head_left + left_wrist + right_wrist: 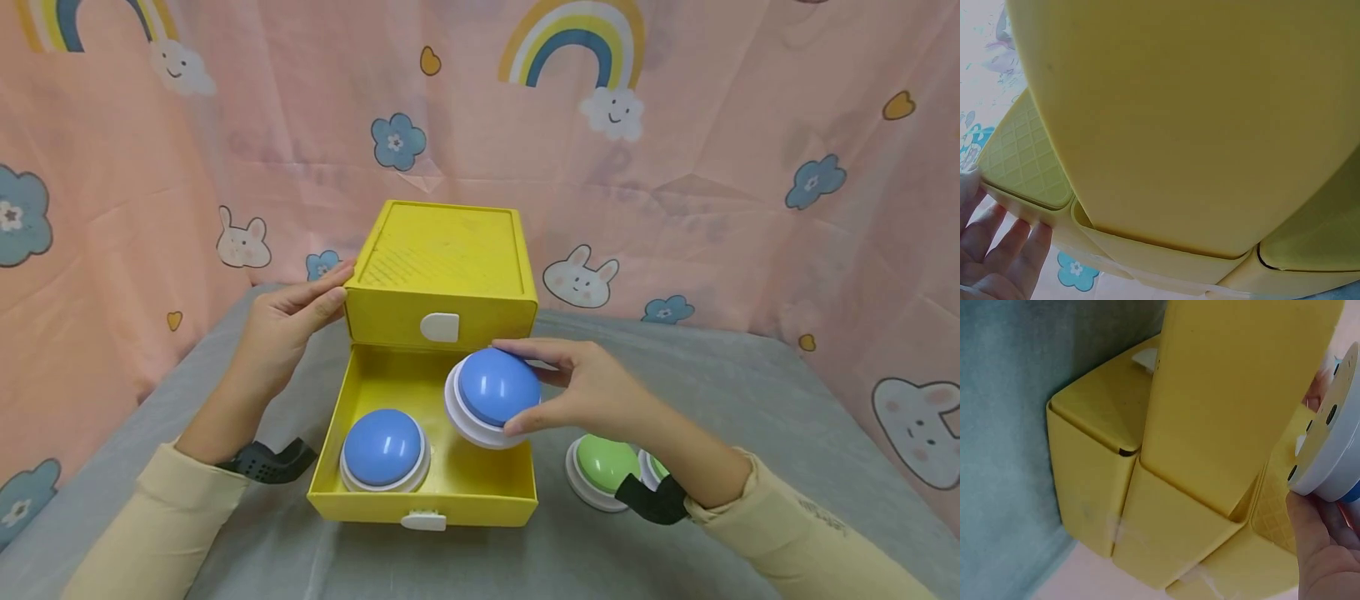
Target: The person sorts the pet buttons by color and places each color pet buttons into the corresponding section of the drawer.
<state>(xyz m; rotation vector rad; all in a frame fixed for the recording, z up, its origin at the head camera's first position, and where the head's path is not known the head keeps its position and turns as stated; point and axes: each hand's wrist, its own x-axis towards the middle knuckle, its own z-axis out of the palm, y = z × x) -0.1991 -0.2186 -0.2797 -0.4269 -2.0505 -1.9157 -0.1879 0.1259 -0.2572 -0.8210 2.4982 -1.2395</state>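
Note:
A yellow drawer cabinet point(442, 250) stands in the middle, one drawer point(422, 510) pulled out toward me. My left hand point(288, 321) rests against the cabinet's upper left side, fingers extended and thumb at the front corner. My right hand point(585, 387) holds a blue dome button point(498, 387) on a white base, tilted over the right part of the drawer, thumb in front and fingers behind. Its underside with small dark spots shows in the right wrist view, where the round base point(1329, 431) is partly cut off. Another blue dome button point(383, 447) sits in the drawer's left front.
Right of the drawer, a green dome button point(606, 462) lies on the grey cloth point(750, 400); a second green one point(657, 468) is partly hidden by my right wrist. The pink printed curtain point(465, 108) hangs behind and along both sides.

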